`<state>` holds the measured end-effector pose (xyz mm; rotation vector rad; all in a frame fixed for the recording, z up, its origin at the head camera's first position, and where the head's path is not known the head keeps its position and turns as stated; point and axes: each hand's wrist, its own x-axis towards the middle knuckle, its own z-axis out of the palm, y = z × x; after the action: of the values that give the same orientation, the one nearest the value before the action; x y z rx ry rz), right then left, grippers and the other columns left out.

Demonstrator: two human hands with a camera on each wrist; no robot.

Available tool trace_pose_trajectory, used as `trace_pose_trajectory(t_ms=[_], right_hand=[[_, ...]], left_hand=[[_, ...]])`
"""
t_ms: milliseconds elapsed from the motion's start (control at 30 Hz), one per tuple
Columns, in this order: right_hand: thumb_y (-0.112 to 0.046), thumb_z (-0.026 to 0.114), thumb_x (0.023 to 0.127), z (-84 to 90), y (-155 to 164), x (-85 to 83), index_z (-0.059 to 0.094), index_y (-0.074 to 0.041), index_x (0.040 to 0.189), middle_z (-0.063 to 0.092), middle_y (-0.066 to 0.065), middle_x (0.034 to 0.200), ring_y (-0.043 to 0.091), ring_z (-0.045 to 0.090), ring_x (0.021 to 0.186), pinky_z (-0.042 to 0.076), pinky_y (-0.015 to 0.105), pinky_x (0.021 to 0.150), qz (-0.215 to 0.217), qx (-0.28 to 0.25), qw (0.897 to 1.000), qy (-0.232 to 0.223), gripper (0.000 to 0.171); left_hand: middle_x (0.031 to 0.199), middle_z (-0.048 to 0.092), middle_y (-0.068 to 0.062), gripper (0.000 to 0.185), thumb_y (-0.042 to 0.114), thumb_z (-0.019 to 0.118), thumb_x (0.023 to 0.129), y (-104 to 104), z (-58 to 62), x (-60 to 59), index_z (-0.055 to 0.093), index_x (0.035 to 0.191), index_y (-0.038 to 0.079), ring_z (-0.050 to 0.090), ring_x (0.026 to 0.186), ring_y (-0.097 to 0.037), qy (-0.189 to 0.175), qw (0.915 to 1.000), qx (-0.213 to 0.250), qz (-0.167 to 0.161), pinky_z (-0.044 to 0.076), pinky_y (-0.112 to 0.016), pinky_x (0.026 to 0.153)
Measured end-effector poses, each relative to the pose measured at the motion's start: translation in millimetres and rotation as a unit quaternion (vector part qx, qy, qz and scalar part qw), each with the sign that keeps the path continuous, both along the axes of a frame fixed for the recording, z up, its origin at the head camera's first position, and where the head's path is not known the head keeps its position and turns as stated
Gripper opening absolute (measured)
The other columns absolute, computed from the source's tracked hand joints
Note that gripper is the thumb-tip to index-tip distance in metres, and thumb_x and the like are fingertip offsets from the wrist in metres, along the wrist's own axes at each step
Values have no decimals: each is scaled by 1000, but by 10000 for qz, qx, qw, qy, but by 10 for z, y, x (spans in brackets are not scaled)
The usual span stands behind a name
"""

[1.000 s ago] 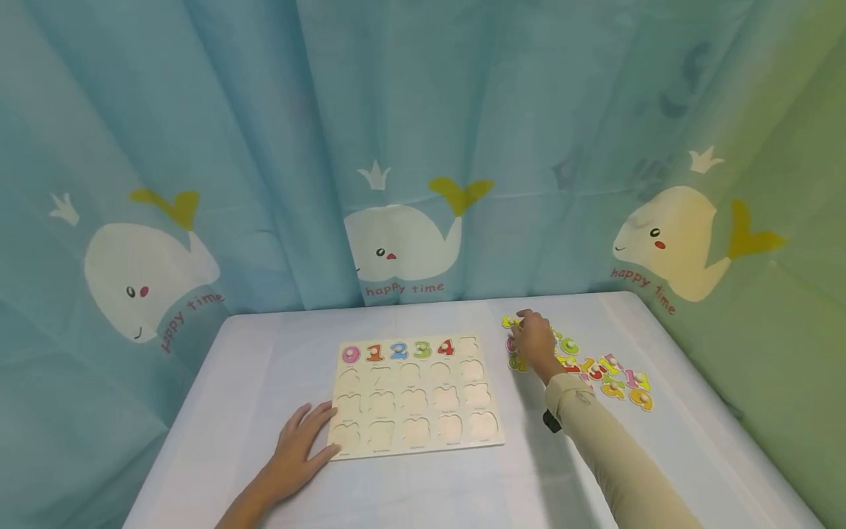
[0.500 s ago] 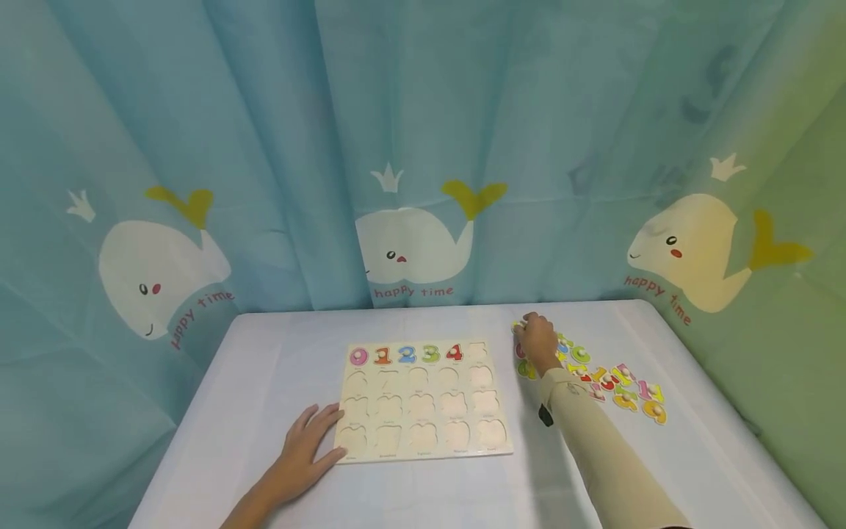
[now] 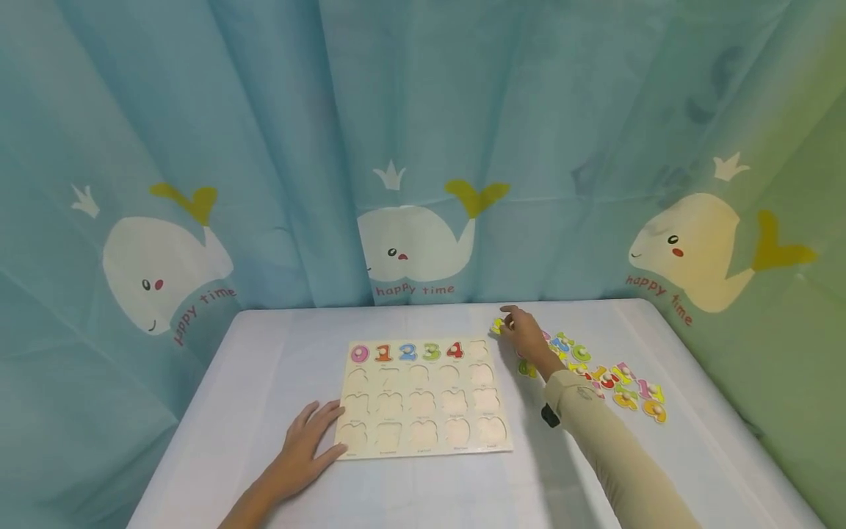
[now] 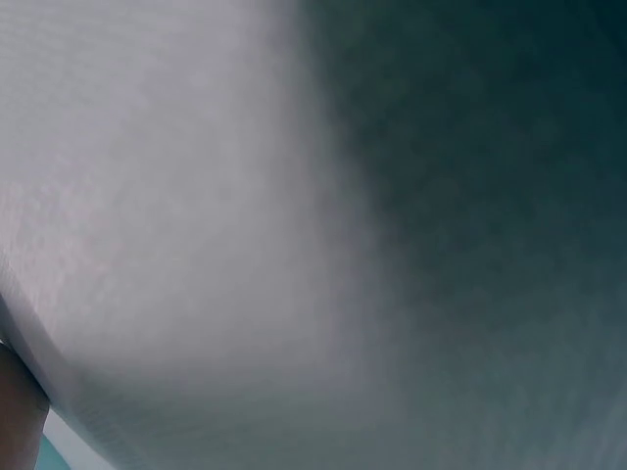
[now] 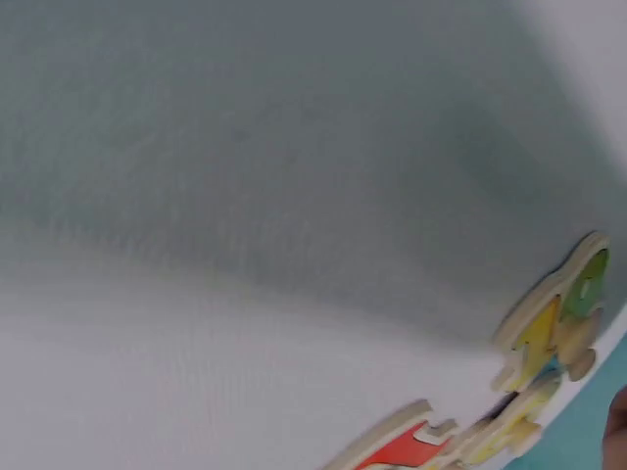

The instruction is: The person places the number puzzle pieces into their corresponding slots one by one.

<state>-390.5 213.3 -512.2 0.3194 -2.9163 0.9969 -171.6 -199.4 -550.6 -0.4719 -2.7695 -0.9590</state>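
My right hand [image 3: 529, 338] pinches a small yellow number piece [image 3: 497, 327] just off the upper right corner of the puzzle board [image 3: 423, 455]; part of the piece is hidden behind the fingers. The pale wooden board bears the pieces 0 [image 3: 360, 353], 1 [image 3: 383, 353], 2 [image 3: 407, 352], 3 [image 3: 432, 351] and 4 [image 3: 454, 350] in its top row, and bare recesses elsewhere. Relaxed fingers of my left hand [image 3: 305, 444] rest along the board's left edge. In the right wrist view a fingertip [image 5: 616, 431] shows at the right border.
Several loose number pieces lie right of the board, among them a green one [image 3: 581, 353] and an orange 9 [image 3: 655, 411]; my right forearm [image 3: 604, 441] passes over some of them. A white cloth covers the table [image 3: 277, 353], with a blue whale-print curtain [image 3: 284, 147] behind.
The right hand has moved left from the loose pieces toward the board's upper right corner, carrying the yellow piece. The left hand stays at the board's edge. The head view has shifted slightly.
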Motion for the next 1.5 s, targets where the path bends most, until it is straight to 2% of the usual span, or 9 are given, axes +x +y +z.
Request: trace_pose_trajectory(t_ms=[167, 267, 367, 500, 867, 1133, 1267, 1400, 1500], right_hand=[[-3, 63, 89, 22, -82, 2, 53, 4, 123, 61, 11, 91, 25, 56, 83, 47, 40, 72, 1019, -116, 9946, 137, 37], [-4, 63, 88, 4, -153, 25, 53, 2, 124, 60, 6, 91, 21, 55, 82, 47, 37, 73, 1501, 24, 9885, -201, 37], [-6, 63, 89, -20, -219, 71, 53, -1, 125, 59, 3, 93, 17, 54, 83, 48, 34, 76, 1731, 305, 9828, -564, 38], [-6, 63, 89, -28, -283, 131, 54, -3, 123, 58, 2, 92, 17, 53, 84, 48, 35, 79, 1584, 472, 9844, -605, 35], [-2, 61, 89, -93, -353, 218, 58, -3, 117, 59, 3, 91, 19, 55, 85, 48, 37, 81, 1405, 449, 9890, -124, 28], [-3, 60, 90, -128, -379, 261, 59, -5, 117, 59, 3, 94, 19, 54, 86, 48, 37, 82, 1083, 529, 9927, -66, 27], [-6, 60, 91, -101, -316, 294, 57, -2, 122, 61, 8, 99, 22, 56, 91, 48, 40, 82, 1050, 171, 9937, -350, 31], [-10, 57, 94, -38, -152, 290, 53, -1, 129, 60, 14, 115, 28, 57, 101, 48, 42, 84, 976, -264, 9921, -737, 37], [-12, 53, 96, 31, 37, 271, 53, -1, 130, 60, 14, 117, 29, 57, 103, 50, 40, 79, 783, -408, 9933, -744, 35]], left_hand=[[138, 46, -13, 54, 27, 69, 84, 13, 14, -29, 53, 131, 5, 27, 129, -44, 126, 9999, 11, -12, 16, -67, 99], [137, 47, -14, 54, 27, 69, 84, 10, 10, -22, 53, 130, 5, 28, 128, -45, 158, 9999, -18, -18, 17, -66, 99], [137, 47, -15, 54, 26, 69, 84, 3, 2, -6, 53, 130, 4, 28, 128, -45, 130, 9999, -41, -29, 16, -66, 99], [137, 47, -14, 54, 26, 69, 84, 8, 11, 4, 53, 131, 5, 27, 128, -45, 106, 9999, -30, -16, 16, -66, 99], [138, 47, -14, 55, 25, 70, 84, 7, 28, 15, 52, 131, 4, 28, 128, -45, 180, 9998, -40, -16, 17, -67, 98], [137, 48, -15, 55, 26, 69, 84, 22, 4, 5, 53, 131, 3, 29, 127, -46, 253, 9997, 2, -60, 18, -68, 97], [138, 47, -14, 56, 27, 68, 85, 23, -7, -3, 52, 132, 4, 27, 128, -46, 142, 9999, -6, -84, 16, -67, 98], [137, 47, -15, 55, 27, 69, 84, 20, -11, 1, 53, 131, 3, 28, 128, -46, 172, 9998, -3, -85, 17, -68, 97], [136, 49, -16, 55, 25, 70, 83, 16, -5, 5, 54, 130, 2, 29, 127, -46, 250, 9997, 7, -56, 18, -68, 97]])
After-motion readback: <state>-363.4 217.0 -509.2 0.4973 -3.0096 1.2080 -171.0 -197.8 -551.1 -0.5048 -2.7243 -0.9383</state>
